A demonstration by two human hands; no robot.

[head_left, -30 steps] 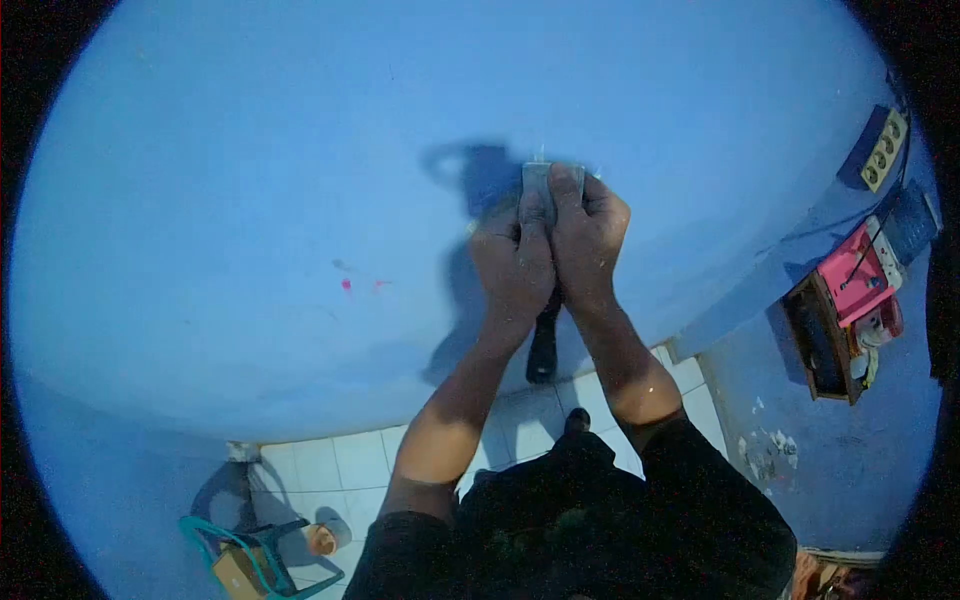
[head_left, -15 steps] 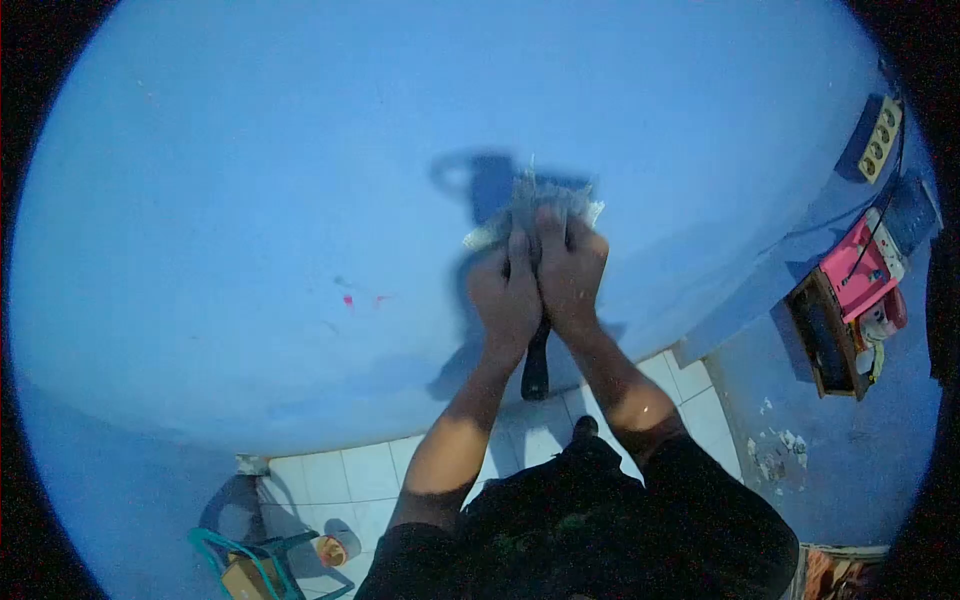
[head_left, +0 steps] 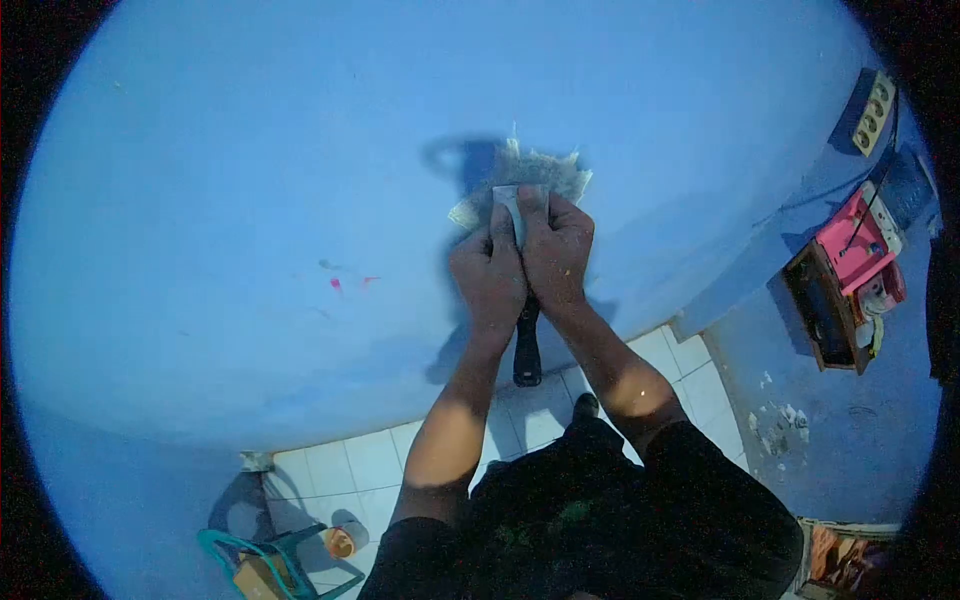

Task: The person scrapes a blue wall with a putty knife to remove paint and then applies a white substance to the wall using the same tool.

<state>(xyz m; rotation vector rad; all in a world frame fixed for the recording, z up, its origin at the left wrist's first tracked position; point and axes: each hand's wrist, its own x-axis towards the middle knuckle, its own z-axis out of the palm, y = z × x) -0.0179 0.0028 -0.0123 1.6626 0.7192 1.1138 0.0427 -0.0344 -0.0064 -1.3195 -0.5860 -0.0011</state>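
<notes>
Judged as mid-scrape: paint removal on blue wall (head_left: 250, 150), partly done. Both hands clamped on scraper (head_left: 527, 345), left hand (head_left: 488, 272) and right hand (head_left: 556, 250) side by side, touching, with fingers stretched up over the blade and pressing it flat to the wall. Black handle hanging below the wrists, pointing down toward the tiled floor (head_left: 350, 465). Blade tip at the lower edge of grey scraped patch (head_left: 545, 170), just above the knuckles. Loose paint flake (head_left: 462, 213) curling off at the patch's left side, just beside the left hand.

Next move, as a guess: firm two-handed push with a low blade angle, working under the ragged paint edge around the patch; flake on the left likely the easiest to lift. Slip risk if the blade skates over sound paint.

Room: plenty of bare wall left of and above the patch, only small pink marks (head_left: 335, 284) well apart to the left. Tighter on the right: wall corner (head_left: 690, 320), then power strip (head_left: 872, 112) with cable, and pink box (head_left: 852, 248) on wooden shelf (head_left: 825, 325), all well apart from the hands. Green stool (head_left: 250, 550) and orange cup (head_left: 340, 543) on the floor, low left, clear of the feet.
</notes>
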